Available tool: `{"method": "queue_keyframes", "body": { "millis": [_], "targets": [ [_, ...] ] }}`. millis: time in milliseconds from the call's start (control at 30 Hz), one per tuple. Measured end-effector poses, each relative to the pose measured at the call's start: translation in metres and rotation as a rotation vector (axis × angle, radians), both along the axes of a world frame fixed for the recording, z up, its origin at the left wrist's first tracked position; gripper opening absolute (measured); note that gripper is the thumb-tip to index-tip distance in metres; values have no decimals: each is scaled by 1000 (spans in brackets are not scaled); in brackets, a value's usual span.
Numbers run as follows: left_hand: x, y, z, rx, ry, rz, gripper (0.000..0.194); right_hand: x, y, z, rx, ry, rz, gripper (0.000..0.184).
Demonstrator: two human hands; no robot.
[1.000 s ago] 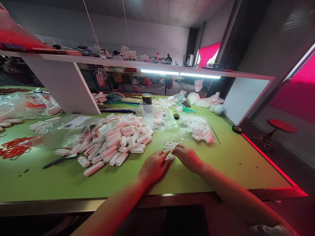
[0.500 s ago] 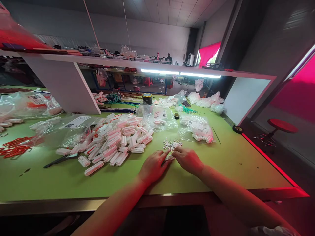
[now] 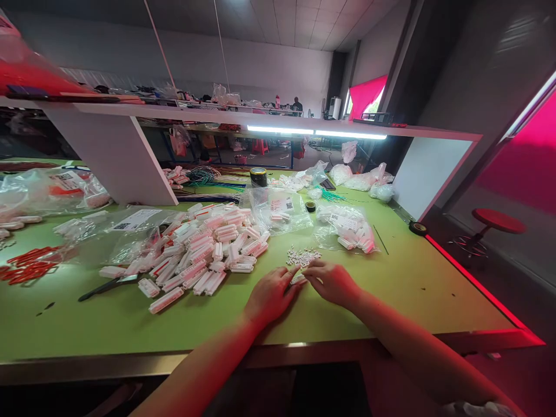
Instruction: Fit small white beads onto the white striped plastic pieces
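My left hand [image 3: 270,296] is closed around one end of a white plastic connector housing [image 3: 297,279], low over the green table. My right hand [image 3: 330,282] bends over the other end, fingertips pinched together against the housing's top; whatever small part they hold is hidden. Just beyond the fingers lies a loose scatter of tiny white pieces [image 3: 303,256]. Left of my hands a large heap of white connector housings [image 3: 204,249] covers the table, several showing pinkish or orange faces.
Clear bags [image 3: 345,229] of white parts stand behind the scatter. Black tape rolls [image 3: 259,177] sit farther back. At left lie a dark-handled tool [image 3: 102,288] and orange-red strips [image 3: 30,265]. A shelf [image 3: 278,121] with a lit tube crosses above the table.
My right fingers have shifted slightly over the housing, and the hand's outline is a little more open. My left hand keeps its place. The view has tilted slightly.
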State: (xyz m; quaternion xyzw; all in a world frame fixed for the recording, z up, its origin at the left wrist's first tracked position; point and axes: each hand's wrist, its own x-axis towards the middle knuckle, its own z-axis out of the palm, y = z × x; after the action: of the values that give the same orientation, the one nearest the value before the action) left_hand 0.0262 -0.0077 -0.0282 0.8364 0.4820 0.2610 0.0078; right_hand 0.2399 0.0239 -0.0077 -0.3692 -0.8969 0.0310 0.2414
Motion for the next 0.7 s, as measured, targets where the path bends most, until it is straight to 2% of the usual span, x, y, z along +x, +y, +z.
{"method": "queue_keyframes", "body": {
  "millis": [133, 300, 500, 700],
  "targets": [
    [0, -2, 4, -9, 51, -33, 40, 11, 18, -5, -43, 210, -61, 18],
    [3, -4, 6, 43, 186, -48, 36, 19, 29, -9, -101, 201, -128, 15],
    [9, -6, 4, 74, 276, -41, 36, 8, 31, -14, -125, 60, -173, 14],
    [3, -5, 6, 45, 200, -23, 35, -5, 29, -9, -55, -212, -235, 18]
  ]
}}
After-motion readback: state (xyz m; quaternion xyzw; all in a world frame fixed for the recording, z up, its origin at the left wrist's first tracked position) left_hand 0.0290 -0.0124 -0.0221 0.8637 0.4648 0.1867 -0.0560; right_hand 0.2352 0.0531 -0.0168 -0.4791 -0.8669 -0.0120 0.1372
